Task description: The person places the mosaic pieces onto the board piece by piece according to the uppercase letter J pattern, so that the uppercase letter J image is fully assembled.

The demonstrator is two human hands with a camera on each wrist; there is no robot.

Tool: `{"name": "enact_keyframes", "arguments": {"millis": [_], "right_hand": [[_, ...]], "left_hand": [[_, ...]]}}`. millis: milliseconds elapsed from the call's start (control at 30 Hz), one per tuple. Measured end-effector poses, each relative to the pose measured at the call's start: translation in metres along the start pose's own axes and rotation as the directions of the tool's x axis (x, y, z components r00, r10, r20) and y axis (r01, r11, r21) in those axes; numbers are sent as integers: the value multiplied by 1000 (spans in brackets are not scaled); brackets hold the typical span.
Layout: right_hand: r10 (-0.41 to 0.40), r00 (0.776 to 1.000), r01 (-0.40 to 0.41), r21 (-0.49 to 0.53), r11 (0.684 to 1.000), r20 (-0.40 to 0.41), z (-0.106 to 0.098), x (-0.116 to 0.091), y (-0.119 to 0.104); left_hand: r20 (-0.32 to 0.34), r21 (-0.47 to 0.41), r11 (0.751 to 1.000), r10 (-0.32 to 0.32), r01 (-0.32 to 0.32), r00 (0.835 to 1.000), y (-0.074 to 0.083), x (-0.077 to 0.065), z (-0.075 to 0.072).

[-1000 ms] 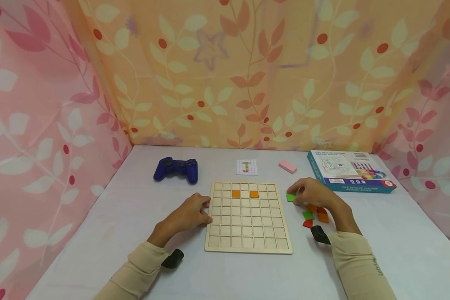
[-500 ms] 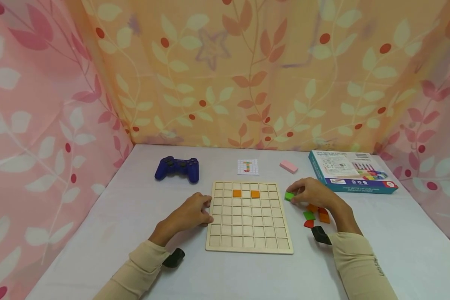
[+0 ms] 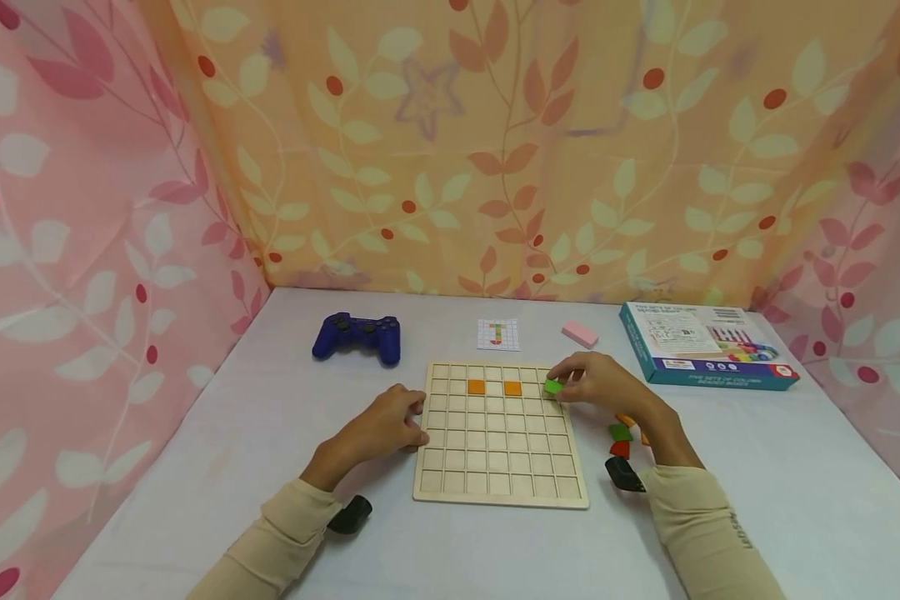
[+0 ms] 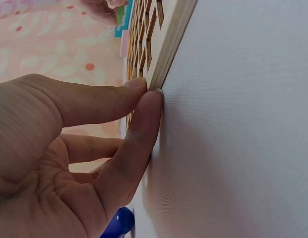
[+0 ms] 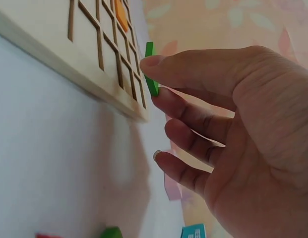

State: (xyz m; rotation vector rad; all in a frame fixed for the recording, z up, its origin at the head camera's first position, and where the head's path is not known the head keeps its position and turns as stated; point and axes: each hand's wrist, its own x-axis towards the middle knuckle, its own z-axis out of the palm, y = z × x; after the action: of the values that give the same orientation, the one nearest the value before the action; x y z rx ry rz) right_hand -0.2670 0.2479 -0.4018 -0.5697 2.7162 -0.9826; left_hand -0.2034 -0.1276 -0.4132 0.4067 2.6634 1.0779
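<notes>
The person's right hand (image 3: 600, 385) pinches a flat, bright green tile (image 3: 552, 387) between thumb and fingertip, the tile tilted; the other fingers hang spread and slightly bent beneath. From here the tile appears over the far right part of a pale wooden grid board (image 3: 497, 460), though I can't tell how high above it. The left hand (image 3: 380, 423) is at the board's left edge, thumb and fingers loosely bent, their tips touching the wood and set apart along it.

Two square orange tiles sit in the board's second row from the far side, with one cell between them. Just right of the board, below the right forearm, lie a green loose tile (image 3: 621, 432), a red loose tile (image 3: 619, 450) and some orange ones, partly hidden by the wrist.

Farther back on the white-covered table (image 3: 495, 550), a dark blue game controller (image 3: 357, 337) lies on the left, a small white card (image 3: 498, 334) printed with a coloured shape near the middle, a pink block (image 3: 580, 334) right of it, and a flat teal, white and purple box (image 3: 708, 346) at far right.
</notes>
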Motion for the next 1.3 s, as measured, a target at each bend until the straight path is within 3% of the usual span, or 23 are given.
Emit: {"name": "enact_keyframes", "arguments": {"millis": [567, 933, 1300], "right_hand": [[-175, 984, 176, -53, 983, 15, 32, 34, -34], [-230, 972, 233, -95, 968, 45, 46, 50, -47], [-229, 972, 233, -131, 964, 43, 51, 55, -49]], "left_hand": [[-6, 24, 1000, 17, -17, 1000, -1, 2, 2], [-4, 15, 1000, 15, -15, 1000, 2, -1, 0], [-13, 3, 1000, 2, -2, 1000, 2, -2, 1]]}}
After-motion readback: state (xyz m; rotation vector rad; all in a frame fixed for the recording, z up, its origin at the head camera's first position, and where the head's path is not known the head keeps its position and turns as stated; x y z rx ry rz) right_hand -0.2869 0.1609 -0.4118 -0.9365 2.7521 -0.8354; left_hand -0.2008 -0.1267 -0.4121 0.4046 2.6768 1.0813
